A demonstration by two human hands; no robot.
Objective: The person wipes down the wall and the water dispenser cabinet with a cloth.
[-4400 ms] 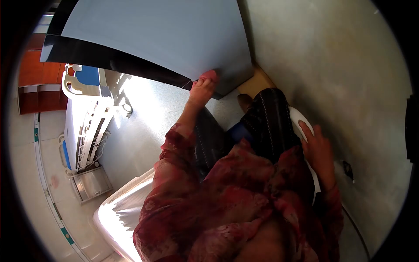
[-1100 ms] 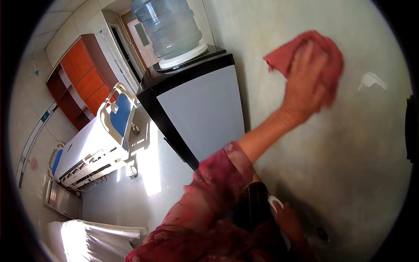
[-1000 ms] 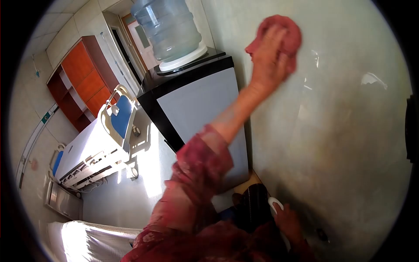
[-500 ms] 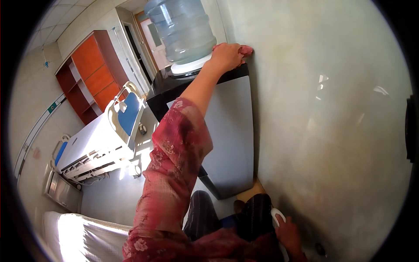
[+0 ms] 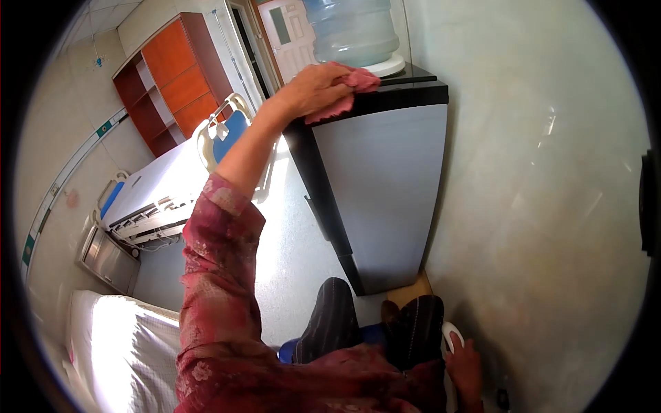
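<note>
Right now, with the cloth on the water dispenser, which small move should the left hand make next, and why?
Probably slide the red cloth a little to the left: the left hand holds it on the front top edge of the dispenser, near its left corner.

Two hands [image 5: 313,91], one red cloth [image 5: 363,80], one water dispenser [image 5: 382,186], one water bottle [image 5: 352,31], one blue-panelled hospital bed [image 5: 155,175], one orange-doored cupboard [image 5: 177,62], one metal cabinet [image 5: 107,256], one panelled door [image 5: 295,51].
</note>
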